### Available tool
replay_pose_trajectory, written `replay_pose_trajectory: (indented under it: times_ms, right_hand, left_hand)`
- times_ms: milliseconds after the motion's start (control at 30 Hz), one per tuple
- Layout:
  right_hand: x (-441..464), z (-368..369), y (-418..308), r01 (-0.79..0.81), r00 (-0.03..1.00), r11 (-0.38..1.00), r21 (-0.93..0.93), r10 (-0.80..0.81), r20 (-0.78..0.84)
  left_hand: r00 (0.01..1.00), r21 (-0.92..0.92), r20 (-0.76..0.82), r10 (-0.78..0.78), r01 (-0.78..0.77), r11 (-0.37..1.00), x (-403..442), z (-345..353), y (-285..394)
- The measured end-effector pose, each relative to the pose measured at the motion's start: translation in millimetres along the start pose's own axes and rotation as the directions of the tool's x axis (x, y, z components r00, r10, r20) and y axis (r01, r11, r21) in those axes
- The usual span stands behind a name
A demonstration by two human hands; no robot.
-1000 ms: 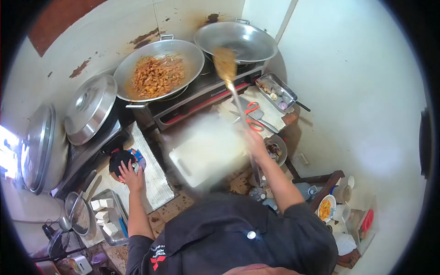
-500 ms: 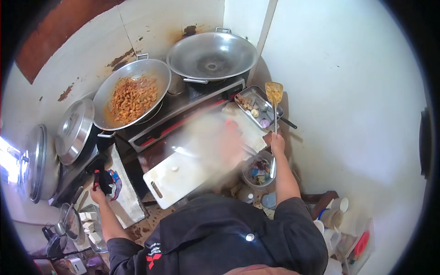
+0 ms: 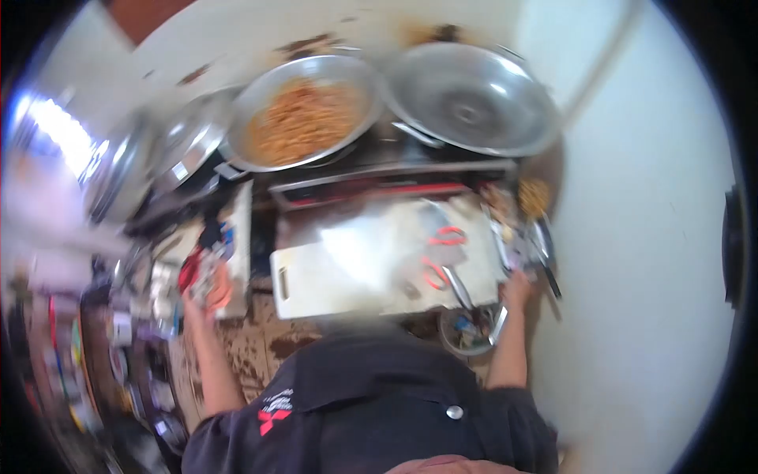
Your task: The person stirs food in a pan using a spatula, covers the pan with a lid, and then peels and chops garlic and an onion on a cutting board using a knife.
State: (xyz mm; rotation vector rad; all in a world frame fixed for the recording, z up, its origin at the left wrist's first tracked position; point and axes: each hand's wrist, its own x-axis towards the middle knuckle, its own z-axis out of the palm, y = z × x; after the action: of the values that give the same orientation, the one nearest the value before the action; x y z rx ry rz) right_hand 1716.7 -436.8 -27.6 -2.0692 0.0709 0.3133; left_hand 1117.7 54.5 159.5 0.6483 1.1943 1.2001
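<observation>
My right hand (image 3: 517,291) is closed around the long metal handle of a wok spatula (image 3: 534,199). Its food-smeared blade points up beside the metal tray (image 3: 505,251), and the handle's end sticks out below my fist. On the left, my blurred left hand (image 3: 199,306) is closed on a bunched cloth (image 3: 189,270) in red and dark colours. A white cutting board (image 3: 347,276) lies between my hands. Orange-handled scissors (image 3: 436,274) and a knife (image 3: 459,289) rest at the board's right side.
A wok of brown-orange cooked food (image 3: 308,118) and a bare metal wok (image 3: 470,103) sit on the stove (image 3: 395,182). Metal lids (image 3: 193,138) lean at the left. A scrap-filled bin (image 3: 467,330) stands below the board's right end. The wall (image 3: 647,261) is close on the right.
My view has swung left, so the woks and board appear further right and level. The steam-like haze over the board has thinned, showing the scissors and knife. The spatula has lowered beside the tray.
</observation>
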Motion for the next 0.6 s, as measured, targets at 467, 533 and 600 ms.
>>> replay_pose_trajectory:
  times_ms: [467, 533, 600]
  right_hand:
    - [-94, -43, -123, 0.145, 0.863, 0.793, -0.591, -0.394, -0.317]
    - [-111, -49, -144, 0.258, 0.807, 0.817, -0.516, -0.476, -0.350]
    - [-140, -43, -182, 0.325, 0.735, 0.820, -0.471, -0.533, -0.419]
  left_hand:
    - [0.960, -0.088, 0.194, 0.203, -0.189, 0.978, -10, 114, 81]
    - [0.907, -0.033, 0.030, 0.420, -0.419, 0.907, -3, 155, 121]
    - [0.821, 0.005, 0.098, 0.562, -0.565, 0.825, 68, 166, 154]
